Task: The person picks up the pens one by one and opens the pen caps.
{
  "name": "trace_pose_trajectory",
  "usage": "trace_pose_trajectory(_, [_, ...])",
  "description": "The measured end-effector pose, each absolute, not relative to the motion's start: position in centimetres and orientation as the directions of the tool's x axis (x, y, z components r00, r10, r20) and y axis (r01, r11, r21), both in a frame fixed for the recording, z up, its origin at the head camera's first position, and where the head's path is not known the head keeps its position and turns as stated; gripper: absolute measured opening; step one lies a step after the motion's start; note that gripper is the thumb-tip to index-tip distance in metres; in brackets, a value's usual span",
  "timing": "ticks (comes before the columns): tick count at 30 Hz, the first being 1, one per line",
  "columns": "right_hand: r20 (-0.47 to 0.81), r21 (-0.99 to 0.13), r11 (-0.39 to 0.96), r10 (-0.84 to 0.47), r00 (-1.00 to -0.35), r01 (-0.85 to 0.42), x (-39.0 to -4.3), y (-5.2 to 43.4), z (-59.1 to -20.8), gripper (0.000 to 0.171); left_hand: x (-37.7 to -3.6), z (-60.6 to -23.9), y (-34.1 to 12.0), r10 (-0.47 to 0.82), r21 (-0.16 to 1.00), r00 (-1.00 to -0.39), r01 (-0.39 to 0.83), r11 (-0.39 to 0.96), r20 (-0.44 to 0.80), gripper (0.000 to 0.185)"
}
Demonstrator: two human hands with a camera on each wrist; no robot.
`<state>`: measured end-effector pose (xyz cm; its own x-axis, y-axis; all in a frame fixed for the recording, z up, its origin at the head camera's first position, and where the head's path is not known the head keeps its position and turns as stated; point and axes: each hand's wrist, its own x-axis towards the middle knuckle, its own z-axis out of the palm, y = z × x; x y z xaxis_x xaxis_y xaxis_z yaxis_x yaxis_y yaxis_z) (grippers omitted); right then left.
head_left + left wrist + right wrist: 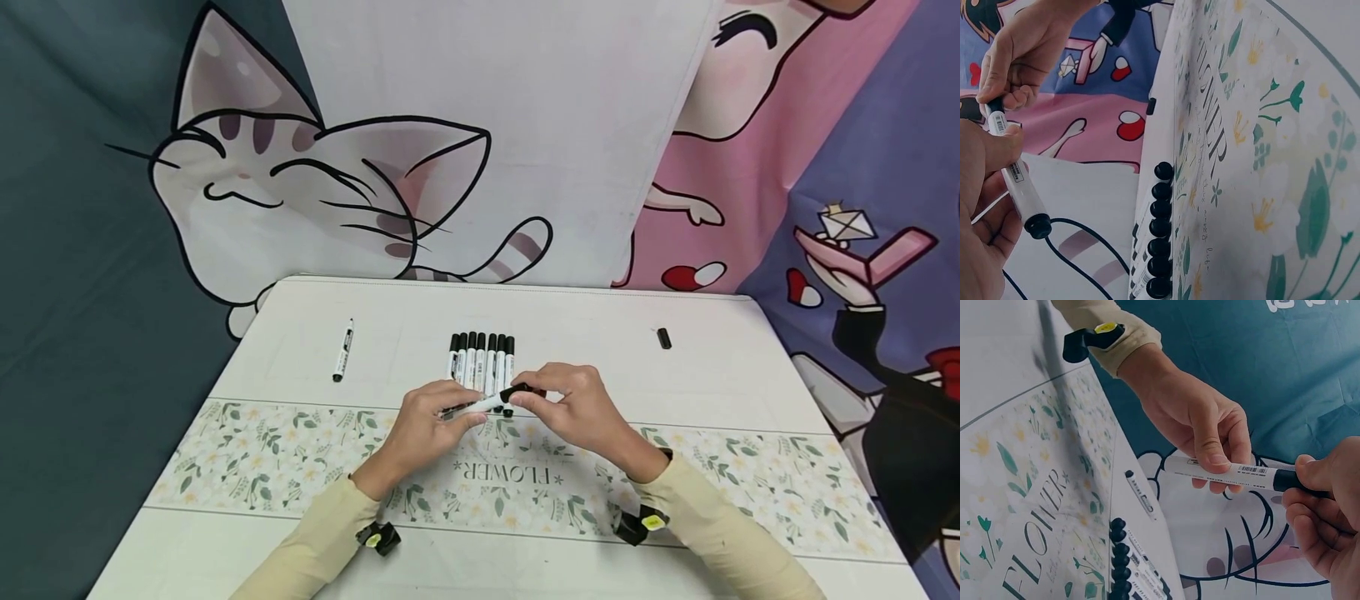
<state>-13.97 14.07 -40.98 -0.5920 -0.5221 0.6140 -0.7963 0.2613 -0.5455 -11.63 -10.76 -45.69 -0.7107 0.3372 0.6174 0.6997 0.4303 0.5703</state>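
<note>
Far left on the white table, a single capped whiteboard marker lies alone, well apart from everything else, pointing roughly away from the person

Moving right, a row of seven markers lies side by side near the table's middle, black caps toward the far edge, barrels touching or nearly so. The left wrist view shows their caps lined up along the edge of the floral strip, a printed band with the word FLOWER across it

Just in front of that row, the left hand holds the white barrel of another marker, thumb pressed on top and fingers curled underneath; the right wrist view shows the barcode label beside the thumb. The marker is lifted off the table, lying roughly level between the two hands, its butt end toward the left

Next, the right hand pinches the black cap at the marker's other end, fingers curled tightly round it. The cap sits against the barrel; whether it is fully seated cannot be told

Cream sleeves cover both forearms, each with a small black wrist device

Far right, a loose black cap rests alone on the table, well apart from the hands
</note>
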Motion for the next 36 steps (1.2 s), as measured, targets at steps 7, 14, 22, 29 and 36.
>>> trace_pose_trajectory(7, [0.607, -0.538, 0.277, -0.528, -0.593, -0.797, -14.2, 14.2, -41.5, 0.013, -11.7, -45.8, -10.8, 0.361, 0.583, -0.723, 0.689, 0.430, 0.589, 0.026])
trace_pose_trajectory(14, [0.613, -0.502, 0.301, -0.537, -0.579, -0.811, -14.2, 14.4, -41.4, 0.017, -11.5, -45.6, -10.7, 0.361, 0.635, -0.764, 0.646, 0.424, 0.535, 0.025])
trace_pose_trajectory(22, [0.551, -0.574, 0.326, -0.525, -0.649, -0.751, -14.2, 14.7, -41.1, 0.018, -11.6, -45.4, -10.8, 0.366, 0.655, -0.790, 0.612, 0.442, 0.492, 0.026])
trace_pose_trajectory(29, [0.540, -0.608, 0.325, -0.500, -0.677, -0.724, -14.4, 15.1, -40.8, 0.020, -11.6, -45.5, -11.2, 0.365, 0.645, -0.803, 0.596, 0.478, 0.472, 0.027])
trace_pose_trajectory(36, [0.548, -0.622, 0.368, -0.426, -0.720, -0.691, -14.6, 16.0, -40.1, 0.024, -11.8, -45.1, -12.0, 0.343, 0.630, -0.809, 0.588, 0.507, 0.478, 0.024])
